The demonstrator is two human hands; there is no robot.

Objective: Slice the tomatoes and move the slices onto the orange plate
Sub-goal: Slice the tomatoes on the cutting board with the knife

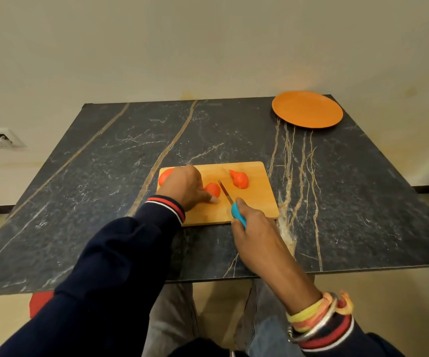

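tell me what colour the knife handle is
Light blue; the head view shows the knife handle in the right hand.

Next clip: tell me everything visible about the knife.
The knife has a bright blue handle, plastic by its look, and a short narrow blade. The right hand grips the handle. The blade slants away and leftward over the wooden board, just right of the tomato piece that the left hand holds.
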